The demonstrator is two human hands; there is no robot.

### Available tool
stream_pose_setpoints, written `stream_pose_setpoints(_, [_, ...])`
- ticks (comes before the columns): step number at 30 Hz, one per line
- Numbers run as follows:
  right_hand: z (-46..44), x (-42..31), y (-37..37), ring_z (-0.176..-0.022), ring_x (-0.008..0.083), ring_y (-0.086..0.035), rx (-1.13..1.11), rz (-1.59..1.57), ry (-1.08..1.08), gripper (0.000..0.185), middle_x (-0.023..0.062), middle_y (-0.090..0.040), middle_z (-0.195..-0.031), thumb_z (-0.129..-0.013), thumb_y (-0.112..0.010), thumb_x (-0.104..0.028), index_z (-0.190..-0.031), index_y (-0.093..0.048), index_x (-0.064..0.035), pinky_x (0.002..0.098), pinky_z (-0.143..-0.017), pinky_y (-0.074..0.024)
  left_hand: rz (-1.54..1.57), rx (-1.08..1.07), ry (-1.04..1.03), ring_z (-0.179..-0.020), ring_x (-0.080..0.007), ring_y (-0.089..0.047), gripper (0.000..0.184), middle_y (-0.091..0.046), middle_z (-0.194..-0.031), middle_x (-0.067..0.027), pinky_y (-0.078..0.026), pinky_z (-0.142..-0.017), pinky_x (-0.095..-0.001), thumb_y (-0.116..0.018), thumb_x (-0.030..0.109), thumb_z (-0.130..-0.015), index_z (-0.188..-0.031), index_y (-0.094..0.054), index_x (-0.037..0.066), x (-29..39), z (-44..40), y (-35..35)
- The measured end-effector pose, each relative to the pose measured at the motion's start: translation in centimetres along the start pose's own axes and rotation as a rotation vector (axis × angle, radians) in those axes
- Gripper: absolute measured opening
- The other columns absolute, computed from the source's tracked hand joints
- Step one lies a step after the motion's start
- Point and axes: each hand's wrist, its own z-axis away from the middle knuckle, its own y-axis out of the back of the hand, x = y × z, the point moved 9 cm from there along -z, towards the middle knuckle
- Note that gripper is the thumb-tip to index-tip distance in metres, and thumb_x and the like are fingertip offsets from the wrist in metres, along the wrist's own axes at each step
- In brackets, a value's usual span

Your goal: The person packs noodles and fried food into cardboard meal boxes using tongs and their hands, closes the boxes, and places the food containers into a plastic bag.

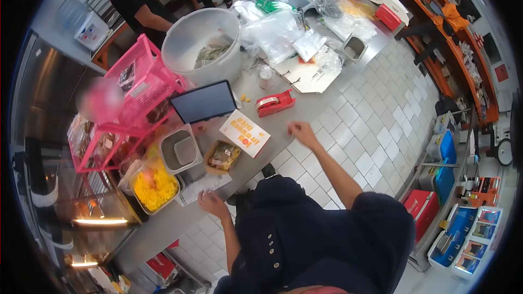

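Observation:
My left hand (212,204) is at the table's front edge, by a printed paper slip (202,187), its fingers curled; whether it holds anything is too small to tell. My right hand (301,132) is at the right edge of the table, just below a red tape dispenser (275,103), with fingers bent together. Between the hands, a white box with orange lettering (245,133) has its lid side up. Beside it sits an open brown carton (222,157) with packaged food inside. A metal tray of yellow shreds (155,188) stands left of the slip.
An empty steel pan (180,149), a dark tablet (204,102), pink crates (143,84) and a large clear tub (201,43) stand on the left. Plastic bags (272,35) and cardboard (310,76) lie at the back. A person in black (133,0) stands beyond.

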Motion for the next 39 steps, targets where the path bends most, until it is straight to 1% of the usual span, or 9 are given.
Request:
stream_pose_setpoints(5, [-15.1,-5.3,10.6,-0.088,0.0207,-0.068,0.453,-0.033,0.424,0.018,0.0078,-0.073,-0.091,-0.101,-0.054,-0.015,-0.105,-0.069,-0.0068,0.0357,-0.084,-0.0510,0.062,0.002,0.001,-0.120,-0.0375,-0.051,0.021,-0.053,-0.131,-0.0222,-0.038,-0.103,-0.0490,-0.066,0.015,-0.098,-0.104,-0.065,-0.004,-0.9,2.4,3.8])
stream_pose_setpoints(10, [-26.5,-8.1,14.9,-0.095,0.0365,-0.067,0.629,0.426,0.454,0.023,0.0119,-0.073,-0.107,-0.092,-0.059,-0.009,-0.111,-0.070,-0.0115,0.0426,-0.085,-0.0540,0.151,0.017,0.174,-0.115,-0.0394,-0.054,0.022,-0.056,-0.124,-0.0237,-0.042,-0.100,-0.0475,-0.061,0.015,-0.100,-0.104,-0.061,-0.007,-5.0,6.3,5.6])
stream_pose_setpoints(12, [-29.8,-7.3,14.7,-0.098,0.0361,-0.066,0.496,0.756,0.126,0.024,0.0123,-0.073,-0.104,-0.088,-0.065,-0.021,-0.110,-0.071,-0.0146,0.0476,-0.085,-0.0542,0.111,-0.016,0.260,-0.111,-0.0394,-0.056,0.023,-0.059,-0.116,-0.0232,-0.043,-0.099,-0.0482,-0.061,0.017,-0.100,-0.102,-0.061,-0.006,-8.5,10.1,5.7])
stream_pose_setpoints(16, [-32.6,-7.5,12.8,-0.107,0.0347,-0.065,0.297,0.907,0.065,0.056,0.0129,-0.071,-0.110,-0.069,-0.084,-0.047,-0.120,-0.072,-0.0266,0.0483,-0.091,-0.0542,-0.071,0.021,0.318,-0.099,-0.0366,-0.059,0.028,-0.063,-0.101,-0.0210,-0.046,-0.091,-0.0468,-0.065,0.023,-0.098,-0.100,-0.063,-0.005,-12.9,18.4,7.2])
stream_pose_setpoints(21, [-34.2,-3.9,9.4,-0.118,0.0339,-0.058,0.291,0.991,0.265,0.038,0.0081,-0.067,-0.119,-0.076,-0.080,-0.043,-0.111,-0.075,-0.0282,0.0534,-0.092,-0.0503,-0.062,-0.076,0.308,-0.088,-0.0334,-0.063,0.031,-0.065,-0.092,-0.0193,-0.050,-0.082,-0.0442,-0.067,0.026,-0.097,-0.095,-0.065,-0.005,-11.4,17.2,2.9])
stream_pose_setpoints(28, [-31.7,-6.8,7.0,-0.112,0.0330,-0.058,0.402,1.183,0.306,0.024,0.0120,-0.068,-0.110,-0.094,-0.060,-0.026,-0.106,-0.072,-0.0095,0.0519,-0.093,-0.0464,0.056,-0.278,0.171,-0.086,-0.0327,-0.062,0.031,-0.065,-0.090,-0.0188,-0.050,-0.081,-0.0438,-0.067,0.026,-0.097,-0.095,-0.064,-0.005,-5.3,7.1,-3.7])
stream_pose_setpoints(35, [-29.7,-7.7,9.2,-0.105,0.0299,-0.063,0.425,0.926,0.208,0.018,0.0097,-0.070,-0.106,-0.095,-0.057,-0.023,-0.098,-0.071,-0.0116,0.0513,-0.087,-0.0477,0.107,-0.335,0.130,-0.084,-0.0320,-0.062,0.032,-0.065,-0.089,-0.0182,-0.050,-0.080,-0.0433,-0.067,0.027,-0.097,-0.094,-0.064,-0.004,-3.2,3.9,-5.2])
stream_pose_setpoints(37, [-28.4,-8.2,12.5,-0.108,0.0301,-0.060,0.702,0.522,0.209,0.016,0.0101,-0.067,-0.105,-0.090,-0.061,-0.013,-0.104,-0.070,-0.0110,0.0484,-0.087,-0.0460,0.110,-0.350,0.130,-0.084,-0.0318,-0.062,0.032,-0.065,-0.089,-0.0181,-0.050,-0.079,-0.0432,-0.067,0.027,-0.097,-0.093,-0.064,-0.004,-3.2,3.9,-5.3])
stream_pose_setpoints(39, [-29.9,-7.8,12.0,-0.108,0.0303,-0.060,0.543,0.763,0.254,0.015,0.0096,-0.066,-0.104,-0.089,-0.063,-0.012,-0.102,-0.071,-0.0123,0.0488,-0.085,-0.0457,0.108,-0.371,0.130,-0.083,-0.0317,-0.062,0.032,-0.065,-0.088,-0.0179,-0.050,-0.079,-0.0431,-0.067,0.027,-0.097,-0.093,-0.064,-0.004,-3.2,4.0,-5.2])
